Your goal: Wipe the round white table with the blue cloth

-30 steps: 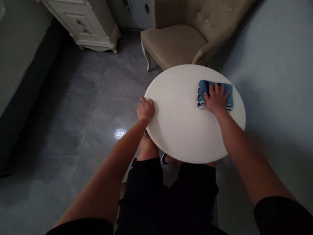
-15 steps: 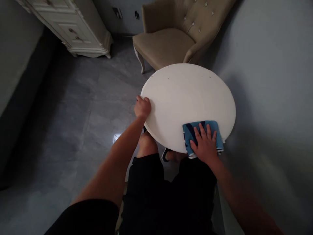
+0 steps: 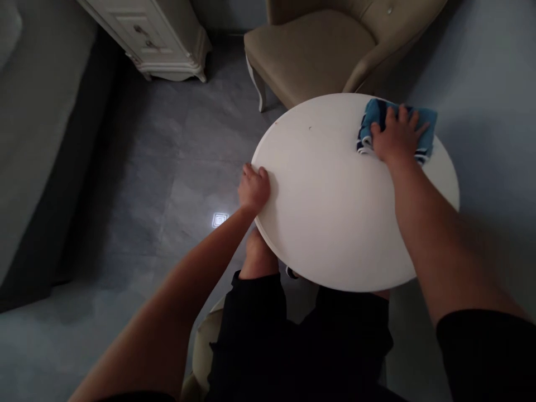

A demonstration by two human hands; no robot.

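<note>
Cloth (image 3: pixel 369 123) lies folded on the far right of the round worktop (image 3: pixel 335 190), its outer corner past the rim. 0.5 s ago it was at the near edge; the right hand (image 3: pixel 396 137) has swept it across, so the rubbing now appears to reach the far side. That hand's grip is flat, fingers spread, pressing rather than clutching. 2 specks (image 3: pixel 310 128) lie uncovered; 2 others seen 0.5 s ago are hidden, perhaps beneath. The left hand (image 3: pixel 254 187) grips the left rim, fingers curled. Beyond stands a chair (image 3: pixel 307 56).
</note>
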